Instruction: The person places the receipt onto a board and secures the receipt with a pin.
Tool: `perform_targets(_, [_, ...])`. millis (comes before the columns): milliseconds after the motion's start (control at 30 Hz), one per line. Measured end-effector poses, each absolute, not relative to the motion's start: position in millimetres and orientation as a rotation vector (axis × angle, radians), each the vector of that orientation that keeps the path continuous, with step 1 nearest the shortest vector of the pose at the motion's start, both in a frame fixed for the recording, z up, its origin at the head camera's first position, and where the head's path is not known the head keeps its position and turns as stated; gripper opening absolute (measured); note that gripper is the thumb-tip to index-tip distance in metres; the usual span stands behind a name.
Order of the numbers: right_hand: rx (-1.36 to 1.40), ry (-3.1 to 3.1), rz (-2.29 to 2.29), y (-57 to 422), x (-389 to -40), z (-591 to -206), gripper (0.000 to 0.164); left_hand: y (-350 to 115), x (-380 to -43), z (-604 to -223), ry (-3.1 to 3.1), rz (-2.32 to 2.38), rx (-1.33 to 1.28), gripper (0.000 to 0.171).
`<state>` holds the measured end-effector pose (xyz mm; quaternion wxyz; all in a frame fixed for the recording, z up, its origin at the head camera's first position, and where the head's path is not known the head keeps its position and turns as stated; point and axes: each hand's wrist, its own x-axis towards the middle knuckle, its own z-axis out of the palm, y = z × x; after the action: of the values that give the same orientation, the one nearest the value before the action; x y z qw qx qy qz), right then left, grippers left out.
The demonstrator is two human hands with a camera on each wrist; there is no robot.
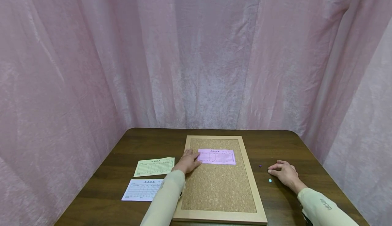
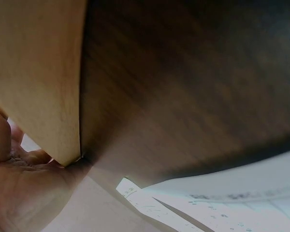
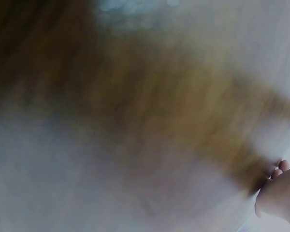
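Note:
A pink printed slip (image 1: pixel 216 157) lies across the upper part of a wood-framed cork board (image 1: pixel 218 188). My left hand (image 1: pixel 187 161) rests over the board's left frame, its fingers and thumb touching the slip's left edge. To the right of the board, my right hand (image 1: pixel 285 174) is low over the table with thumb and forefinger tips close together; I cannot tell whether something tiny is between them. By those fingertips are a small purple piece (image 1: pixel 260 166) and a small pale blue piece (image 1: pixel 270 180). The right wrist view is mostly blurred.
Left of the board lie a green printed slip (image 1: pixel 154 167) and, nearer me, a white printed slip (image 1: pixel 142 190), partly covered by my left sleeve (image 1: pixel 165 198). The dark wooden table (image 1: pixel 153 135) has pink curtains (image 1: pixel 208 55) behind and at both sides.

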<state>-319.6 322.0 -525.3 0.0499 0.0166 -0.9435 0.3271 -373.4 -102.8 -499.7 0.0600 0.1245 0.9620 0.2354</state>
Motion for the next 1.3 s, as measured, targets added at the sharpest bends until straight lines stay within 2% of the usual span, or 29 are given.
perform_targets(367, [0.058, -2.833, 1.012, 321.7, -317.9, -520.5, 0.02, -103.2, -373.6, -499.1, 2.909, 0.721, 0.405, 0.052])
perform_targets(800, [-0.046, -2.779, 1.317, 313.7, -321.9, -511.7, 0.025, -103.4, -374.2, -499.2, 2.905, 0.725, 0.407, 0.053])
perform_targets(1300, [-0.064, -2.732, 1.39, 310.9, -324.4, -512.2, 0.025, -104.1, -375.9, -500.4, 2.906, 0.717, 0.391, 0.053])
